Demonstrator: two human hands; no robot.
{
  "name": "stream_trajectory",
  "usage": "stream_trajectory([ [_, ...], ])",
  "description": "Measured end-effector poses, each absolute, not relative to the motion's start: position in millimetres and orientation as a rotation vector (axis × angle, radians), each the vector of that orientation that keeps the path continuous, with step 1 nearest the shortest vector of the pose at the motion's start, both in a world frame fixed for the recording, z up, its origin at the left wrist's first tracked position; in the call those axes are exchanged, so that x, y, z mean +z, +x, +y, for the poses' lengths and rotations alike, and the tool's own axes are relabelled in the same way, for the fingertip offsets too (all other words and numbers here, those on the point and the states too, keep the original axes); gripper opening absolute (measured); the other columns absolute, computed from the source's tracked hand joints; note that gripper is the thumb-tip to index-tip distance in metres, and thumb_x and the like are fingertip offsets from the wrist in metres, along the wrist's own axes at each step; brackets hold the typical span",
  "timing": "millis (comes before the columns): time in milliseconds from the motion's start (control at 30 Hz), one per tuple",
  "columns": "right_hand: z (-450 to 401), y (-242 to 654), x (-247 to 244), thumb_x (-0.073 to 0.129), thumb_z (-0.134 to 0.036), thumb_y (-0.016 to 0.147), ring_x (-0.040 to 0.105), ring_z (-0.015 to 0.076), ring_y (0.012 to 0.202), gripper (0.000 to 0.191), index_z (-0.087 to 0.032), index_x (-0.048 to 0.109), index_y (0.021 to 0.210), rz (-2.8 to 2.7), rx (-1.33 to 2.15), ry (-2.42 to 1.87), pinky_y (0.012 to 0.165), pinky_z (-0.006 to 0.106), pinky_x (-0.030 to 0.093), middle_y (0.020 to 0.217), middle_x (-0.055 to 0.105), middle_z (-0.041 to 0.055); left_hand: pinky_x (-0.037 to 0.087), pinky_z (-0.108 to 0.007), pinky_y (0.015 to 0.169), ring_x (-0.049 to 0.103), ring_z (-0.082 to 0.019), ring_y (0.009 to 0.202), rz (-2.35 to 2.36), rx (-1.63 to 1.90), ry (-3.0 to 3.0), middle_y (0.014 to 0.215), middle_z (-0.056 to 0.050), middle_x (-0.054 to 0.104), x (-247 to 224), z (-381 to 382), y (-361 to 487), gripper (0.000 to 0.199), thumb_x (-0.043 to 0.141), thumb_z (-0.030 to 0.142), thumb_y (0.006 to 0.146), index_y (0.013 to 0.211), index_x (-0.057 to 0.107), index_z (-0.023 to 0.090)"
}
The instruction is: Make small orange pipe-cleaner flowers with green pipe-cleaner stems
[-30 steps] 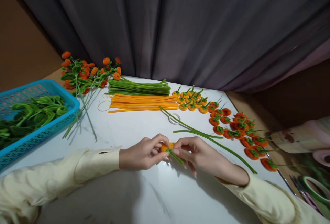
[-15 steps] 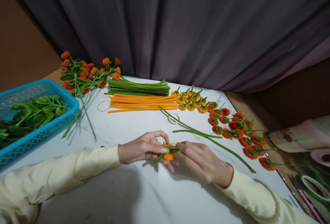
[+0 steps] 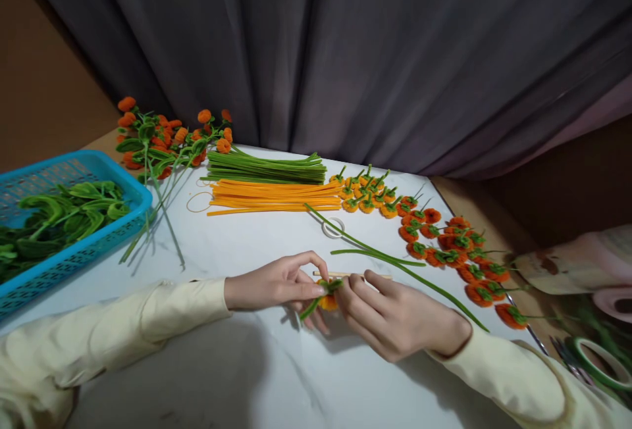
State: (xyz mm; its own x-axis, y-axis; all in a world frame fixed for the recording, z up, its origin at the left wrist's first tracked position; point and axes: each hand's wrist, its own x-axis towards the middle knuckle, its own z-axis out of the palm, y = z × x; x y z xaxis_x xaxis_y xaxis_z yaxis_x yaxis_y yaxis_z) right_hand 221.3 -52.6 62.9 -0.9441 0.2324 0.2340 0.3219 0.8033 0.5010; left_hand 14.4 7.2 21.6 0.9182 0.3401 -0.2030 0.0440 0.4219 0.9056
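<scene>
Orange flower [image 3: 328, 302] was clamped in left hand's [image 3: 284, 282] fingers, right hand's [image 3: 390, 314] bunched at its green strip [image 3: 334, 285].

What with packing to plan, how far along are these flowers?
Leafed orange flowers, back left, look done. The left hand holds a yellow-orange head, the right hand at its green strip. Apparently left: loose heads at right, the green bundle, the orange bundle, leaves in the basket.

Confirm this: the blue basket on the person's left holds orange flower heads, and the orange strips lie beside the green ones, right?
The contents are wrong: the head view shows green leaves in the blue basket on the left. The orange strips lie beside the green strips.
</scene>
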Motion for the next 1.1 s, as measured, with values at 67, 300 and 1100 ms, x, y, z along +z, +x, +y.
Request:
stream_trajectory([
  [67,-52,223,62,0.030,-0.009,0.090,0.060,0.0206,0.075,0.031,-0.009,0.060,0.083,-2.831,-0.888,-0.415,0.059,0.035,0.043,0.085,0.063,0.0128,0.044,-0.019,0.047,0.062,-0.013,0.049,0.383,0.176,1.141,0.055,0.005,0.055,20,8,15,0.027,0.056,0.039,0.084,0.098,0.041,0.021],
  [300,-52,224,58,0.029,-0.010,0.090,0.060,0.0201,0.076,0.033,-0.010,0.062,0.084,-2.746,-0.989,-0.420,0.062,0.036,0.044,0.086,0.064,0.0116,0.052,-0.025,0.058,0.068,-0.020,0.075,0.421,0.173,0.843,0.075,-0.001,0.064,22,9,17,0.029,0.063,0.036,0.080,0.092,0.042,0.019],
  [1100,-46,225,57,0.036,-0.010,0.086,0.061,0.0209,0.068,0.028,-0.006,0.063,0.081,-2.664,-1.020,-0.370,0.060,0.037,0.048,0.079,0.064,0.0133,0.043,-0.015,0.048,0.056,-0.006,0.050,0.740,0.210,0.843,0.070,-0.005,0.067,54,5,11,0.022,0.069,0.031,0.074,0.072,0.065,0.009],
])
